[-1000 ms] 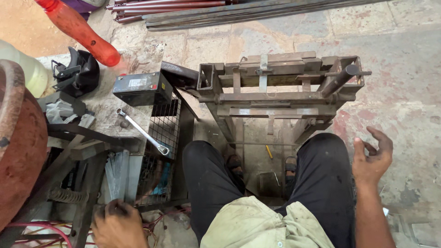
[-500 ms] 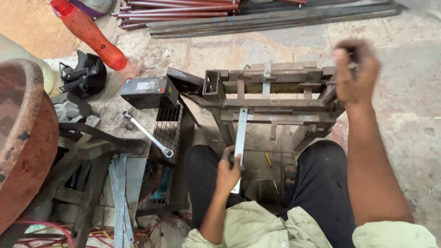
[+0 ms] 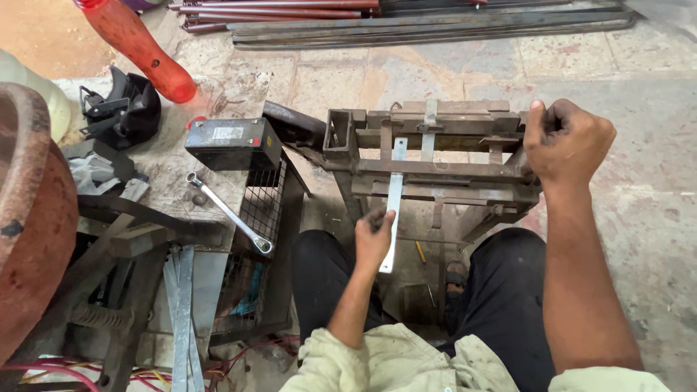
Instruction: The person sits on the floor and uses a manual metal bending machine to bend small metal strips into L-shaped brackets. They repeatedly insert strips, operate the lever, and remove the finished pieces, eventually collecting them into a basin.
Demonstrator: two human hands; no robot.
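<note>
The left hand [image 3: 374,236] is closed around the lower part of a flat metal strip [image 3: 394,190], fingers wrapped over its near end, thumb side up. The strip runs away from the person, its far end lying on the crossbars of a rusty steel frame [image 3: 435,156] that stands on the floor between the person's knees. The right hand [image 3: 566,138] is a tight fist at the frame's right end, clamped on what looks like a handle or lever there; the fist hides the part itself.

The strip looks thin, stiff and light, pale like galvanised or aluminium stock. Judged from its shape, one hand can carry it easily, but held at one end it will want to droop or swing at the far tip, so a hold nearer the middle would steady it. Its edges may be sharp and its face smooth, so a wrapped grip across the width, as now, seems safer than a pinch on the edges. The frame looks heavy and rigid, unlikely to shift under the strip.

On the surface to the left lie a spanner [image 3: 229,213] near its front edge and a dark box-shaped battery [image 3: 234,143] behind it.
</note>
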